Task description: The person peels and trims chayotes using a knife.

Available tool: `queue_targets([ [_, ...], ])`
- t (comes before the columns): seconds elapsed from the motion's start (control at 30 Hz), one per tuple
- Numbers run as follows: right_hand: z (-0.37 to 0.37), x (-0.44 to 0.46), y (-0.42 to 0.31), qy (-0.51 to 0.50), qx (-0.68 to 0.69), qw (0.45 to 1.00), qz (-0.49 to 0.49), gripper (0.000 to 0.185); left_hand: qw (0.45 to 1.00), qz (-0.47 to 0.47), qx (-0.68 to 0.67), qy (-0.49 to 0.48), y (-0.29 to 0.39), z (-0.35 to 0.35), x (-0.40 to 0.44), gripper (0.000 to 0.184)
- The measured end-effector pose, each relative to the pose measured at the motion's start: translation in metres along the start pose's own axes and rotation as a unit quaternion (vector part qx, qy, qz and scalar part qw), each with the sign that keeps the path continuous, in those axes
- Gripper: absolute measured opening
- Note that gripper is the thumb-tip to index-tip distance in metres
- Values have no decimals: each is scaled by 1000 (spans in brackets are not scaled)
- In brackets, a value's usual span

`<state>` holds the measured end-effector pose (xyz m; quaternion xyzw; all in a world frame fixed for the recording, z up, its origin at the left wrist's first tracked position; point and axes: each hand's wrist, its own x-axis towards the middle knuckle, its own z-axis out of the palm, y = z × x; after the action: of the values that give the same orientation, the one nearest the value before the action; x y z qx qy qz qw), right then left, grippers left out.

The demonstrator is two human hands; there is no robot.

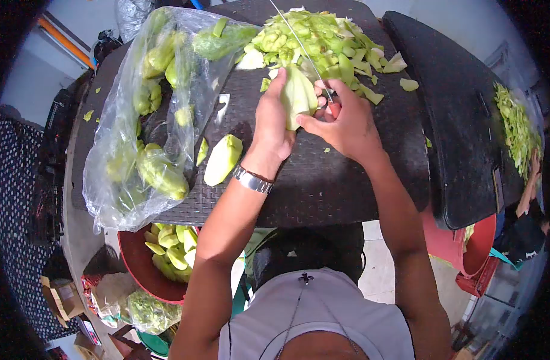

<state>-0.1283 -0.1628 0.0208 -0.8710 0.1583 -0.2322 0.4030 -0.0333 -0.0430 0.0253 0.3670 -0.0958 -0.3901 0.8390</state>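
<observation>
My left hand (270, 120), with a metal watch on its wrist, is wrapped round a peeled, pale green chayote (300, 99). In my right hand (351, 123) is a knife (333, 110) with a red handle; its long thin blade points up and away past the chayote. The right thumb rests against the chayote's lower end. Just beyond both hands lies a heap of green peelings (323, 45). Left of my left wrist, a pale cut chayote piece (224, 159) lies on the dark woven-pattern table (329, 186).
A clear plastic bag (116, 180) holding several unpeeled chayotes (161, 171) covers the table's left side. Below it stands a red bucket (131, 264) of peeled pieces. At right are another dark table (449, 120), more peelings (515, 129), another person's hand (534, 168) and a red bucket (482, 243).
</observation>
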Motion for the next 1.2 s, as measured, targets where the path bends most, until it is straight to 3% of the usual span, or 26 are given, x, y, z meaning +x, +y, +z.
queue_targets([
  [0.17, 1, 12, 4, 39, -35, 998, -23, 64, 999, 10, 33, 36, -3, 7, 0, 46],
  [0.27, -7, 23, -7, 25, -29, 998, 42, 52, 994, 14, 95, 46, -1, 11, -5, 47],
  [0.4, 2, 50, 18, 140, -60, 988, -2, 51, 992, -58, 115, -13, 7, -2, -3, 45],
  [0.5, 7, 59, 47, 183, -26, 983, -24, 50, 976, 48, 212, 8, 38, -11, -31, 43],
  [0.57, -6, 54, 42, 88, 16, 993, 72, 46, 963, 108, 230, 89, 73, -2, -90, 34],
  [0.63, -6, 49, 44, 39, 45, 988, 143, 46, 890, 171, 389, 167, 103, -28, -147, 38],
  [0.7, -8, 49, 42, 22, 94, 988, 116, 43, 846, 128, 466, 226, 127, -42, -209, 38],
  [0.77, -6, 49, 44, 34, 99, 991, 83, 41, 683, 160, 676, 226, 143, -93, -263, 31],
  [0.87, -8, 43, 27, 8, 127, 986, 112, 41, 609, 73, 728, 307, 147, -102, -300, 23],
  [0.97, -5, 41, 24, -5, 135, 984, 119, 42, 497, 227, 771, 328, 142, -103, -306, 19],
  [1.0, -3, 41, 24, -9, 137, 983, 120, 42, 553, 251, 706, 365, 135, -92, -298, 17],
  [1.1, -2, 38, 20, -8, 117, 986, 118, 40, 575, 224, 699, 362, 115, -58, -261, 19],
  [1.17, 5, 38, 27, 21, 108, 992, 53, 38, 612, 213, 735, 199, 108, -47, -214, 27],
  [1.2, 7, 36, 29, 35, 104, 994, 23, 38, 612, 193, 749, 162, 100, -56, -188, 34],
])
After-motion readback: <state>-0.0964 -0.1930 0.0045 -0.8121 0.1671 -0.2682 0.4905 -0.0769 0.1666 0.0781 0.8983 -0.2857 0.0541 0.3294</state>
